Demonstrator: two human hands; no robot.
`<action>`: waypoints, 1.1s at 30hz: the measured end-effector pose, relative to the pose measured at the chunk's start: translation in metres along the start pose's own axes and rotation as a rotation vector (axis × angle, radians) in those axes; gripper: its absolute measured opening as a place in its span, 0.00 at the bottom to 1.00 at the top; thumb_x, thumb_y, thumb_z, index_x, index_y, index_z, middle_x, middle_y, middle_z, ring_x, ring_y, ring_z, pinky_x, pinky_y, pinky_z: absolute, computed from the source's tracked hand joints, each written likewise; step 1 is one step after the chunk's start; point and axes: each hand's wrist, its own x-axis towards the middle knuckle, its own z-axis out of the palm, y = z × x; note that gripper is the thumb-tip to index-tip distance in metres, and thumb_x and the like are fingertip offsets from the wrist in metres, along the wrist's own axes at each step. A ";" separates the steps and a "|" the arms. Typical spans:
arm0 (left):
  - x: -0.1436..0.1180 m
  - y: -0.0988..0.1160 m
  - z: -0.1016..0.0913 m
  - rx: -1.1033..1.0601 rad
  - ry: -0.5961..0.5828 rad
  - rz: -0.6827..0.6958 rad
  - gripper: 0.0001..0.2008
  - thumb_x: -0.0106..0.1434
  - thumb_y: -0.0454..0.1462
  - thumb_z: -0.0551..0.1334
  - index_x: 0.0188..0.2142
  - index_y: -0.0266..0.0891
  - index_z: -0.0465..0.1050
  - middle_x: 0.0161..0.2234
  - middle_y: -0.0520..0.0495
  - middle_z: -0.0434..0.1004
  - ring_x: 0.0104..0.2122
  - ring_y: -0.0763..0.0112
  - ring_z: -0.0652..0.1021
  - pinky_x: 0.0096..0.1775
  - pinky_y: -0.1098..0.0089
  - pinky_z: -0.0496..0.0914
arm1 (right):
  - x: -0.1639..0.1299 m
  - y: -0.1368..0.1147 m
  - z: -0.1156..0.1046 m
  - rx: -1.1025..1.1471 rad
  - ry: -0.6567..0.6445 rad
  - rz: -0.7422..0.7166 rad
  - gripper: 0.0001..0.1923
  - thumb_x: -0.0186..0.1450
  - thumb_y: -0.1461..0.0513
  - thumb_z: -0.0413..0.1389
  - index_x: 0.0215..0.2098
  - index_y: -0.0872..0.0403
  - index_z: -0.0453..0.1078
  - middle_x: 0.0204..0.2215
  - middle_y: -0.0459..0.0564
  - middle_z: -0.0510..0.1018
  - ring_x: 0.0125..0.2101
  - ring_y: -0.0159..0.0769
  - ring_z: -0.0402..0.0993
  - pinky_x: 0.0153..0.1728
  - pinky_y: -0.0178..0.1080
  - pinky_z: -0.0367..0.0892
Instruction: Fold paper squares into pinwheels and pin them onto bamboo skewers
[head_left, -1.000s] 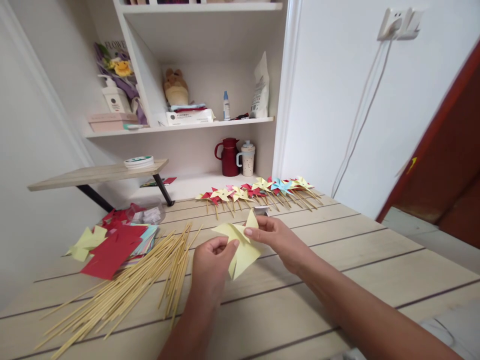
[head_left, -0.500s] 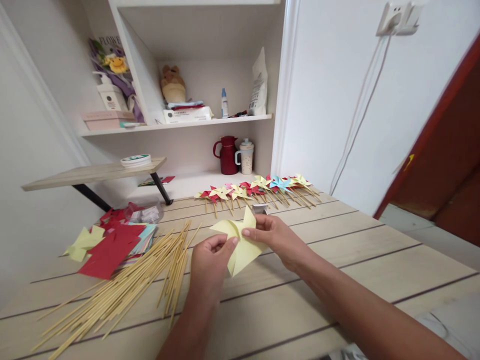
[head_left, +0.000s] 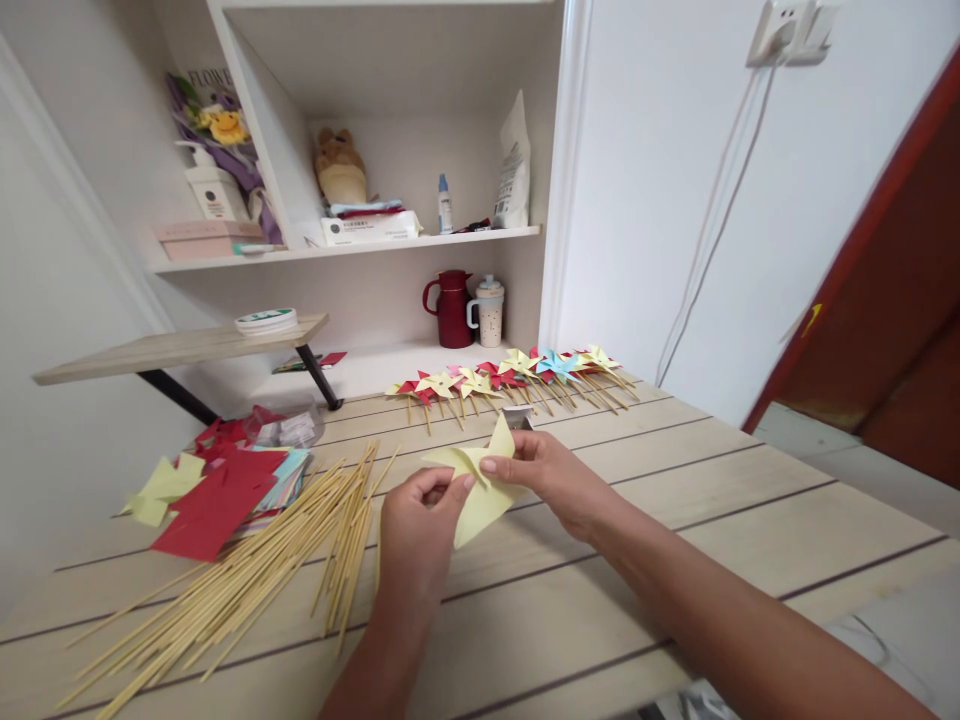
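The yellow paper has tilted slightly. Left hand and right hand both pinch it — some fingertips hidden behind it.

Consists of left hand and right hand, both bare; includes two forearms, uncovered along full visible length.

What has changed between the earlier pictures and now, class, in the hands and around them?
Near the left thumb, the yellow paper's lower fold no longer shows. The view shifted slightly, putting the red jug further left in the picture. Nothing was grasped or released: left hand and right hand still hold the paper. Sticks and pinwheels stayed put.
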 end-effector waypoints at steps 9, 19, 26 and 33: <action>-0.001 -0.001 0.002 -0.072 -0.046 -0.054 0.10 0.48 0.42 0.70 0.26 0.37 0.80 0.23 0.48 0.79 0.24 0.67 0.76 0.28 0.70 0.67 | 0.002 0.003 0.000 0.010 0.036 0.011 0.15 0.50 0.56 0.69 0.31 0.58 0.77 0.27 0.49 0.80 0.26 0.32 0.72 0.29 0.35 0.65; -0.007 0.002 0.004 -0.276 -0.093 -0.155 0.16 0.47 0.45 0.74 0.32 0.36 0.81 0.29 0.44 0.83 0.28 0.66 0.80 0.32 0.69 0.72 | 0.001 0.002 0.002 -0.007 0.061 0.017 0.13 0.51 0.58 0.68 0.30 0.58 0.77 0.27 0.50 0.81 0.25 0.33 0.73 0.28 0.35 0.65; -0.006 0.001 0.004 -0.256 -0.099 -0.142 0.16 0.47 0.45 0.74 0.31 0.36 0.79 0.29 0.44 0.82 0.28 0.67 0.79 0.33 0.70 0.71 | 0.003 0.003 0.001 -0.004 0.038 -0.002 0.15 0.51 0.56 0.69 0.31 0.58 0.76 0.27 0.50 0.81 0.26 0.34 0.73 0.29 0.36 0.65; -0.007 0.002 0.003 -0.230 -0.126 -0.143 0.17 0.47 0.46 0.74 0.30 0.36 0.79 0.27 0.46 0.81 0.27 0.68 0.78 0.30 0.71 0.69 | 0.003 0.004 0.000 -0.034 0.037 0.007 0.13 0.51 0.57 0.68 0.29 0.57 0.76 0.26 0.49 0.80 0.25 0.34 0.72 0.28 0.36 0.64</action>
